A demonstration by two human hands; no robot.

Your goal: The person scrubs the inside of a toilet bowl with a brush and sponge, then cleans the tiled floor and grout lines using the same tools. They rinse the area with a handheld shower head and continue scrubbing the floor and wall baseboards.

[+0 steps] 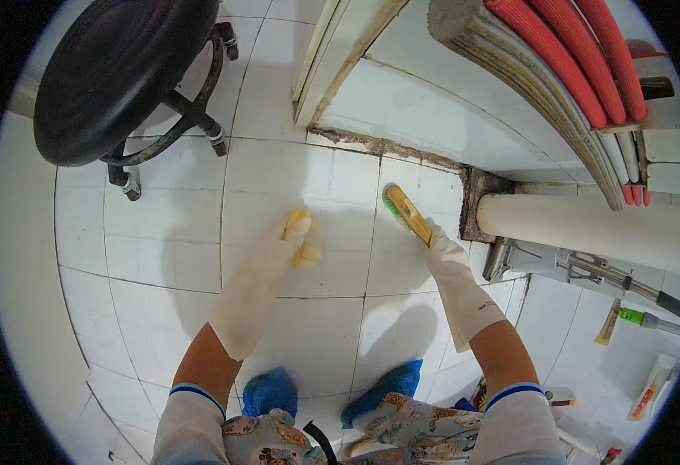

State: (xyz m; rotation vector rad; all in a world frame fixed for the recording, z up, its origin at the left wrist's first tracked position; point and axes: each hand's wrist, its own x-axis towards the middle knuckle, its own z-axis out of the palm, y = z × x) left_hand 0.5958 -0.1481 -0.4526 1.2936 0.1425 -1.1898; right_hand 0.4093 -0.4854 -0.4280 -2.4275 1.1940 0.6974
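Observation:
My left hand (297, 231), in a long white rubber glove, grips a yellow cloth (306, 254) above the white tiled floor (293, 325). In my right hand (440, 237), gloved the same way, is the end of a wooden-handled scrubbing brush (409, 215) with green bristles, held to the right of the cloth. The brush head points up and to the left. Beyond it runs a dirt-stained strip (392, 148) where the floor meets the wall. Whether the cloth touches the tiles cannot be told.
A black wheeled stool (125, 75) stands at the upper left. At the right are a white pipe (584, 229) with a grimy base, red padded bars (607, 64) and a metal-handled tool (636, 285). A tube (652, 386) lies at the lower right. Blue shoe covers (270, 390) are on my feet.

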